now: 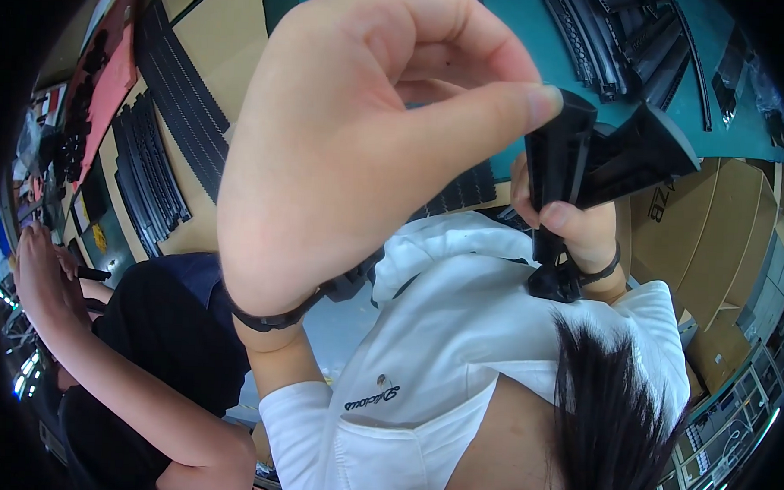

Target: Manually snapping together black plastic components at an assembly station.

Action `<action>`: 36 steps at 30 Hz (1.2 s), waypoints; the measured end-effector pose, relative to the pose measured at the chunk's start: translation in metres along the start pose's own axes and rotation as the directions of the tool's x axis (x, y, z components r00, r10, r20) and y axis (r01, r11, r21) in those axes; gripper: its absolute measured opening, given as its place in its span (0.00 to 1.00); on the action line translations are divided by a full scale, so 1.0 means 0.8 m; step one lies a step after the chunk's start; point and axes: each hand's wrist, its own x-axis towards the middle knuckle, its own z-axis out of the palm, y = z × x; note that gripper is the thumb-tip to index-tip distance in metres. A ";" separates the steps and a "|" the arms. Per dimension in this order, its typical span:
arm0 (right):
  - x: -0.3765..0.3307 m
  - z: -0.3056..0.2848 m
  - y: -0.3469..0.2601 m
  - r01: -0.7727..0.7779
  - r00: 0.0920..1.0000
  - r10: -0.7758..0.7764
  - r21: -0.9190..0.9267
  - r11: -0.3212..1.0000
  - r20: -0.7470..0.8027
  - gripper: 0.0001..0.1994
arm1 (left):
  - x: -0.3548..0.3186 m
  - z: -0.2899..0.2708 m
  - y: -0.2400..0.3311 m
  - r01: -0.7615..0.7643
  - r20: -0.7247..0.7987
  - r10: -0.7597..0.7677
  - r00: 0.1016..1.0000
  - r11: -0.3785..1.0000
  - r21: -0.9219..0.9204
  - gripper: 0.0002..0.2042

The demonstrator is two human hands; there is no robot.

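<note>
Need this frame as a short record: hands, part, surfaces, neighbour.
left hand: at the upper end of the black part; firmness of grip unclear
right hand: closed around the black part, lower down
part form: plastic-looking, with flared ends; one piece or two, cannot tell
teal surface: dark strips at its far side
cardboard: open box, at right
neighbour: co-worker's hand at left, beside a small dark object
</note>
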 end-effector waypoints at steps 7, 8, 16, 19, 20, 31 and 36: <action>0.008 0.015 -0.008 -0.008 0.996 0.002 -0.068 0.998 -0.090 0.18 | 0.006 0.002 -0.021 -0.115 -0.047 0.109 0.993 0.982 -0.151 0.06; 0.009 0.018 -0.010 -0.013 0.991 -0.001 -0.103 0.995 -0.136 0.21 | 0.007 0.002 -0.024 -0.097 -0.035 0.091 0.995 0.958 -0.269 0.06; 0.015 0.034 -0.014 -0.056 0.986 0.039 -0.099 0.994 -0.163 0.22 | -0.002 0.014 -0.039 -0.080 -0.015 0.082 0.997 0.902 -0.423 0.12; 0.010 0.031 -0.020 -0.020 0.996 0.012 -0.090 0.996 -0.093 0.14 | -0.005 0.012 -0.041 -0.117 -0.047 0.107 0.993 0.883 -0.454 0.12; 0.011 0.032 -0.020 -0.004 0.998 -0.002 -0.082 0.997 -0.070 0.11 | -0.007 0.011 -0.042 -0.116 -0.039 0.112 0.993 0.858 -0.500 0.12; 0.127 0.097 -0.035 -0.077 0.997 0.080 0.188 0.979 -0.008 0.07 | -0.044 0.049 -0.088 -0.309 -0.541 0.317 0.779 0.945 0.109 0.31; 0.158 0.130 -0.041 0.387 0.914 -0.354 -0.166 0.907 0.197 0.07 | -0.080 -0.001 -0.121 -0.083 -0.678 0.358 0.642 0.912 0.403 0.35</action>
